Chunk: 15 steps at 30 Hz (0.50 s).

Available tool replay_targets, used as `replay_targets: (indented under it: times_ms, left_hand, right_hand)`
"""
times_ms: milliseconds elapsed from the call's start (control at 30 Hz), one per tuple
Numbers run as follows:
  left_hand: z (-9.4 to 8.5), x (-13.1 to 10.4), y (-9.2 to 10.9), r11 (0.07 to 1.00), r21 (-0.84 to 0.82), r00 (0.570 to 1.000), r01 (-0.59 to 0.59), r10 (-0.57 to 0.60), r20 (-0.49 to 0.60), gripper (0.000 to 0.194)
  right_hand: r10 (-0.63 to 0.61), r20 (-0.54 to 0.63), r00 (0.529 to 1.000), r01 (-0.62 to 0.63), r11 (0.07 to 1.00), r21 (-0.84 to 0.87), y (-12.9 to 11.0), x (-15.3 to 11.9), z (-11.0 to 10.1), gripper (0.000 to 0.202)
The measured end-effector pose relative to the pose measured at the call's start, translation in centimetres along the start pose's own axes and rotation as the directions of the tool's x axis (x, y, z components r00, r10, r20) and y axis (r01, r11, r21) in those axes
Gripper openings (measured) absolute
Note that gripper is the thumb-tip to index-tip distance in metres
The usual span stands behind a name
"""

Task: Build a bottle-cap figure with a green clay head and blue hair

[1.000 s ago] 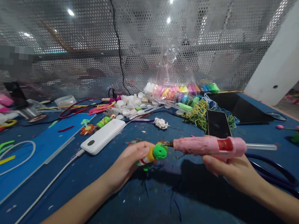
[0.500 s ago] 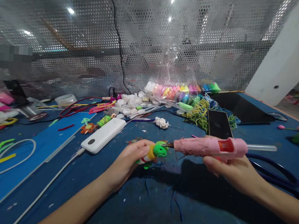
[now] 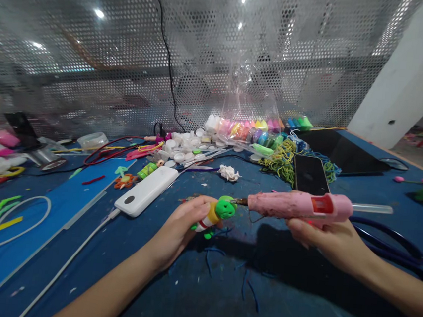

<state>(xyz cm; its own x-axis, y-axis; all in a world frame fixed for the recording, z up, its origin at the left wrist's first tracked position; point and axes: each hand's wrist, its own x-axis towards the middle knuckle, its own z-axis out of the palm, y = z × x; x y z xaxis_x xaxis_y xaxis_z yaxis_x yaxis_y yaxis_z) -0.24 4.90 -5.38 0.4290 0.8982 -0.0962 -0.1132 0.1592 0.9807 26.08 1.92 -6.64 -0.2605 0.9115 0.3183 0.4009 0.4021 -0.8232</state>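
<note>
Green figure [image 3: 211,214]: above the table [image 3: 168,294], head at the nozzle of the gun [image 3: 289,206], perhaps touching.
Left hand [image 3: 184,225]: fingers closed around the figure's body.
Right hand [image 3: 323,239]: fingers curled round the gun's grip.
Phone [image 3: 311,174]: behind the gun.
Power bank [image 3: 147,191]: left of the figure, cable [image 3: 70,263] attached.

- No text, brand, number or sign can be read.
- Phone [image 3: 311,175], just beyond the right hand [image 3: 323,239]: a faint mark on its dark face, too dim to make out.
- White power bank [image 3: 146,192], beyond and left of the left hand [image 3: 184,228]: a dark round spot, nothing legible in it.
</note>
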Motion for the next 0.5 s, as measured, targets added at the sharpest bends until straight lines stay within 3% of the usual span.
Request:
replay_targets:
  times_ms: [333,500]
  left_hand:
    - [0.17,0.01,0.18,1.0,0.005,1.0,0.002,-0.002,-0.023,0.022]
    - [-0.35,0.11,0.37,1.0,0.019,0.998,-0.025,0.026,-0.051,0.022]
  right_hand:
    - [-0.031,-0.011,0.999,0.03,0.999,-0.027,-0.8,0.11,-0.1,0.036]
    - [-0.041,-0.056,0.998,0.041,0.999,-0.004,-0.78,0.39,-0.21,0.018]
